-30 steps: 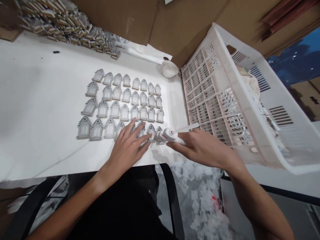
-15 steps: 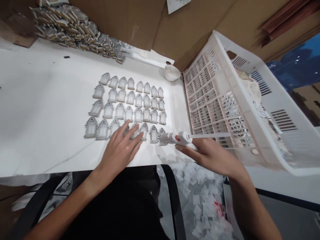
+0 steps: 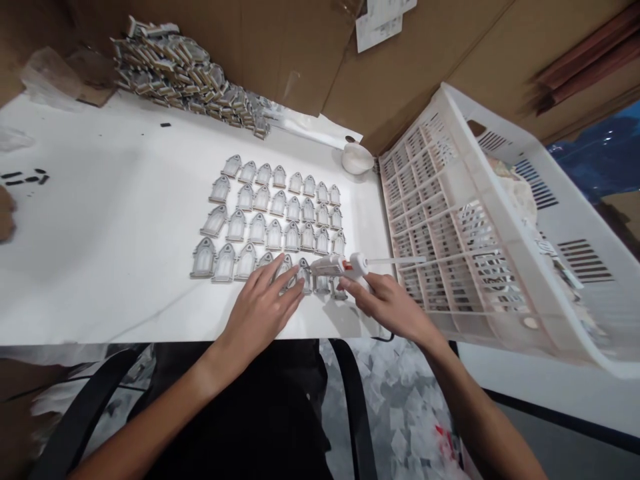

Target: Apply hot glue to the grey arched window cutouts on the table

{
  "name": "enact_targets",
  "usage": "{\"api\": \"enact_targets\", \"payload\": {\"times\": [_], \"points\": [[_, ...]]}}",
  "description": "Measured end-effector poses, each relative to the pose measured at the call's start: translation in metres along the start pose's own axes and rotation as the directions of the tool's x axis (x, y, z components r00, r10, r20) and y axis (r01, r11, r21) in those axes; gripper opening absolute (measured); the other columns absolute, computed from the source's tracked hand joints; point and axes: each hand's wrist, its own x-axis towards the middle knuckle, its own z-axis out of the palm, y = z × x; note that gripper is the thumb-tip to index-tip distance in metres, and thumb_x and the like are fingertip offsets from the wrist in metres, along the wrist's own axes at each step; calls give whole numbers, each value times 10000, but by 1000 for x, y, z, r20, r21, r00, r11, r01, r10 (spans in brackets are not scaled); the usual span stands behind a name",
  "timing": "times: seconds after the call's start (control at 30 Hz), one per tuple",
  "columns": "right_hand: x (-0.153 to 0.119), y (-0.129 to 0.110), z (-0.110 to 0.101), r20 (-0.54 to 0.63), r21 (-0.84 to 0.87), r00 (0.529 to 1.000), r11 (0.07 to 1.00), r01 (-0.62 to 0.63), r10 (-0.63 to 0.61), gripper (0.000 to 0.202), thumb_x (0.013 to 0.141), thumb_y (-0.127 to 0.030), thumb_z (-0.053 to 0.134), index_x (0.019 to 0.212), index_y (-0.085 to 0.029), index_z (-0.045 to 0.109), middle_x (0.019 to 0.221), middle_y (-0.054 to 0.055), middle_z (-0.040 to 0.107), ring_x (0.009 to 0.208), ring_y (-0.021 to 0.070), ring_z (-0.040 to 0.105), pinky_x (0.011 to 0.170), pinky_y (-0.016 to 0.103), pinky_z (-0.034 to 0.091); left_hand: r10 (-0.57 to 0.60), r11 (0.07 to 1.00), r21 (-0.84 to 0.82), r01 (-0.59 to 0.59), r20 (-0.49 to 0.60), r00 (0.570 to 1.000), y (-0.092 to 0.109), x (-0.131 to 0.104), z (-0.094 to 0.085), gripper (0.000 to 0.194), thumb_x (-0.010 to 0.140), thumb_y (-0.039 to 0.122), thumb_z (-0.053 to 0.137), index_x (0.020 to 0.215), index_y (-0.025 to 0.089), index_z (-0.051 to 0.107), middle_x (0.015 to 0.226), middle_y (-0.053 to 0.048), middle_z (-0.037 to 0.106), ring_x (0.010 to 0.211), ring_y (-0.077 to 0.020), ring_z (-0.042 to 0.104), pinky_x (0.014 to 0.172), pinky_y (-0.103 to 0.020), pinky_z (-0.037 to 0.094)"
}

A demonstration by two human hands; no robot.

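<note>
My right hand is wrapped round a white hot glue gun, a long glue stick poking out of its back. The nozzle points left, over the right part of the front row of small grey arched, window-like pieces. These pieces lie in rows on the white table. With fingers stretched out, my left hand rests over the middle of the front row, its fingertips close to an arched piece near the nozzle. Parts of several pieces are hidden under the fingers and the gun.
A heap of similar pieces lies at the back left against cardboard. A small white bowl stands at the back. The white plastic crate takes up the right side. Small black bits lie far left.
The glue gun has moved left along the front row, away from the rightmost piece. My left hand stays over the row with fingers spread. The view has shifted slightly.
</note>
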Motion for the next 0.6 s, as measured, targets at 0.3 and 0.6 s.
{"api": "enact_targets", "payload": {"times": [0.3,0.6], "points": [[5,6,4,-30,-96,999,995,-26,23,680,1004,-803,408,741,-219,638,670,31,619,728,240,625,712,339,421,10,1000,6,-10,-29,1000,0,-1,2,219,1021,187,659,1198,182,788,1390,-118,737,1407,-398,593,1042,-528,559],[6,-11,-15,12,-191,1000,981,17,-15,665,1006,-802,410,717,-226,572,568,-12,493,542,171,490,562,302,310,2,1000,17,-2,-27,1000,0,-2,1,228,1022,206,664,1211,204,792,1391,-100,739,1402,-398,595,1032,-527,560]]}}
